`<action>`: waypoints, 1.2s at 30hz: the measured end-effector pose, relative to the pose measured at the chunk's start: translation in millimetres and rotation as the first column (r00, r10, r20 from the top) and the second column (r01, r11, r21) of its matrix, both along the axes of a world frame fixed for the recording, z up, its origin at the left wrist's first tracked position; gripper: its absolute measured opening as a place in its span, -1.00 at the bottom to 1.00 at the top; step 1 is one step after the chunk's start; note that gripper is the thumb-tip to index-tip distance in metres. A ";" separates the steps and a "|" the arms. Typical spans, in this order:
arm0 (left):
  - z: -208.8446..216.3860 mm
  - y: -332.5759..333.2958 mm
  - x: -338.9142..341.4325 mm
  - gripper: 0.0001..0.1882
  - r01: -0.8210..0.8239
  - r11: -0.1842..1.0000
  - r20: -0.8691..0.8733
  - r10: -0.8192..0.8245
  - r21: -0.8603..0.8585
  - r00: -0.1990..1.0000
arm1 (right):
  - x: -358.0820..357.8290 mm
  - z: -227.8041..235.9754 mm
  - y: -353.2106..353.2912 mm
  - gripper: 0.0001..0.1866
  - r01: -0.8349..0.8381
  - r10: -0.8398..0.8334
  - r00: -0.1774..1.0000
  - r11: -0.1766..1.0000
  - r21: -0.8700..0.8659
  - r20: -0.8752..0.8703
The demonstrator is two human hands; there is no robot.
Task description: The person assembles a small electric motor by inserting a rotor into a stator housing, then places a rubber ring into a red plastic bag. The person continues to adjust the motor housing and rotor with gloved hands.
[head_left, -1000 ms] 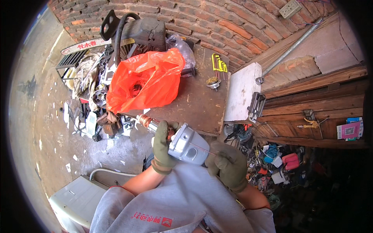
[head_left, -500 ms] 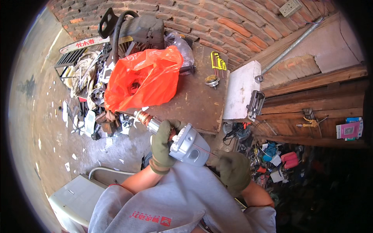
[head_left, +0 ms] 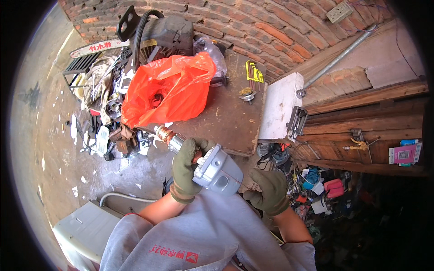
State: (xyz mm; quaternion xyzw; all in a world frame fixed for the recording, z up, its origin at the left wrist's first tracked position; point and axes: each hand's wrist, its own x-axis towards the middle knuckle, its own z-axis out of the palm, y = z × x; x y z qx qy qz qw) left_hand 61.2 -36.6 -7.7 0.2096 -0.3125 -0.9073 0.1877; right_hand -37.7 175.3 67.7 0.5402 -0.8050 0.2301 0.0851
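My left hand, in an olive-green work glove, is closed around a silver-grey metal gear housing of a power tool. A motor armature with copper windings sticks out of the housing toward the table. A thin reddish rod runs from the housing's near face toward my right hand, also gloved in olive green. The thumb and forefinger of that hand are apart, around the rod's end, with a gap showing between them. I cannot make out how the rod's far tip sits on the housing.
A brown table carries an orange-red plastic bag, a chainsaw, a yellow-holder key set and a small round metal part. Scrap parts litter the left floor; a pale cabinet stands near left.
My right hand, blurred before, has turned and its thumb and forefinger now show spread. The housing has shifted slightly toward the lower left; my left hand keeps its hold.
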 end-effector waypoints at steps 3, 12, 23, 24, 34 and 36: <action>9.9 2.9 -0.3 -0.51 0.005 0.997 -0.001 -0.005 0.083 1.000 | -2.5 6.8 1.1 -0.53 -0.046 0.051 0.993 0.998 0.045 -0.109; -4.6 3.7 -2.9 -0.54 -0.071 0.995 -0.454 0.096 0.072 0.886 | 42.0 27.7 -2.1 -0.56 0.109 -0.049 0.217 0.994 0.026 0.975; 13.8 0.4 5.8 -0.57 -0.136 0.961 -0.134 0.106 -0.241 0.985 | 27.7 28.9 -13.2 -0.49 0.011 -0.012 1.000 0.998 0.062 0.018; 13.4 -1.1 8.0 -0.57 -0.105 0.935 -0.009 0.109 -0.339 0.994 | 23.1 24.0 -14.6 -0.48 -0.020 0.024 0.997 0.999 0.043 -0.075; 23.4 -3.4 -0.3 -0.64 -0.073 0.997 0.093 0.070 0.028 0.993 | -2.8 29.7 -17.3 -0.66 -0.128 0.217 0.900 0.960 0.249 -0.378; 16.9 -4.5 2.6 -0.62 -0.037 0.992 0.048 0.043 -0.120 0.998 | -7.3 43.2 -28.3 -0.68 -0.201 0.233 0.971 0.917 0.344 -0.054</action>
